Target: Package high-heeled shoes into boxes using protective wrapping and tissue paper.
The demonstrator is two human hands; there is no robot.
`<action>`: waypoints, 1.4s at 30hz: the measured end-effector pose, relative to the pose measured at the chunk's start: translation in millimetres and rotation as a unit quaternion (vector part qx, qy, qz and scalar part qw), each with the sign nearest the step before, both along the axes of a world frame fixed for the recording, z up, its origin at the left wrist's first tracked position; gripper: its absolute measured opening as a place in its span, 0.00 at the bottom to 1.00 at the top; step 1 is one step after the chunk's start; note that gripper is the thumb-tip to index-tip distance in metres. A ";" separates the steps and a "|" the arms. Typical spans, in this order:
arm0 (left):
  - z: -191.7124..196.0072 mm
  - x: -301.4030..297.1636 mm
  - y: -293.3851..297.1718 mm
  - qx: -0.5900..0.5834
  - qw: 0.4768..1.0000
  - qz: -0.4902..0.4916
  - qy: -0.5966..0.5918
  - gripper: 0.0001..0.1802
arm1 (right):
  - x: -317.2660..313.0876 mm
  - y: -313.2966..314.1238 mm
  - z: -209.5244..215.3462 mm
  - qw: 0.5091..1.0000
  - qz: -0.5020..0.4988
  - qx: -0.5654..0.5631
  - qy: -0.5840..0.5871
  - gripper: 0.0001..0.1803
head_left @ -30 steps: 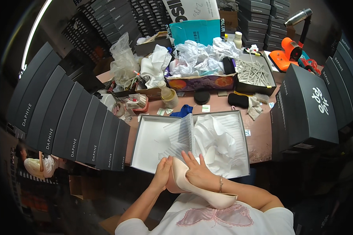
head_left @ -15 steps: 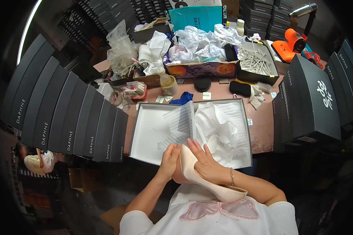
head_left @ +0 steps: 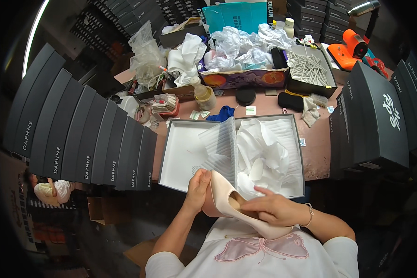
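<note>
A pale beige high-heeled pump [head_left: 224, 197] is held tilted in front of my chest, below the open shoe box [head_left: 183, 153]. My left hand [head_left: 198, 191] is closed round its left end, with the thumb on top. My right hand [head_left: 278, 209] is at the shoe's opening, some fingers reaching inside and one stretched out above the edge. Its fingers are apart, and the fingertips inside are partly hidden. In the box's right half lies crumpled white tissue paper [head_left: 262, 146], with ribbed translucent foam sheet [head_left: 220, 141] draped over the middle.
Dark grey shoe boxes stand in a row at left [head_left: 78, 134] and right [head_left: 373, 120]. Behind the open box are a carton of crumpled paper [head_left: 243, 81], a tray of white sticks [head_left: 308, 67], a bottle [head_left: 203, 95], a round black tin [head_left: 245, 96] and a blue cloth [head_left: 224, 112].
My right hand has drawn back to the right, from deep over the shoe's front to its opening. My left hand keeps its grip on the shoe. The whole view has shifted slightly.
</note>
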State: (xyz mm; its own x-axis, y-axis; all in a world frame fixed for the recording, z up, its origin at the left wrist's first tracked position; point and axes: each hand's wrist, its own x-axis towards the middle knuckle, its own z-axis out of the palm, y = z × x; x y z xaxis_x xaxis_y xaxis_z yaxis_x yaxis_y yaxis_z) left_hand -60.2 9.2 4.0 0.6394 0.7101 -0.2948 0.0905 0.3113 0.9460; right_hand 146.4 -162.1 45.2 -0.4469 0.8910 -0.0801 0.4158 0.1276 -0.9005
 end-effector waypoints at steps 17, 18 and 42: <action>10.5 11.1 -11.7 -0.057 0.997 0.026 -0.053 0.16 | -26.1 24.5 -37.1 0.956 -0.089 0.023 0.278 0.24; 9.3 13.1 -16.9 -0.082 0.994 0.032 -0.071 0.19 | -23.9 23.1 -49.7 0.972 -0.061 0.021 0.227 0.29; 9.3 16.3 -1.3 -0.304 0.898 0.205 -0.243 0.48 | 21.5 31.0 -68.2 0.926 -0.209 0.132 -0.286 0.18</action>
State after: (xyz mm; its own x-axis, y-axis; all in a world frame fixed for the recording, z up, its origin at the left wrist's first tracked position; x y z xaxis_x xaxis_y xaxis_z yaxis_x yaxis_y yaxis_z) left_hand -43.9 8.0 13.3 0.5196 0.7176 -0.4637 -0.5271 0.6964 0.4870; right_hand 167.9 -131.2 -23.0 -0.0112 0.9988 0.0480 0.8778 0.0328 -0.4779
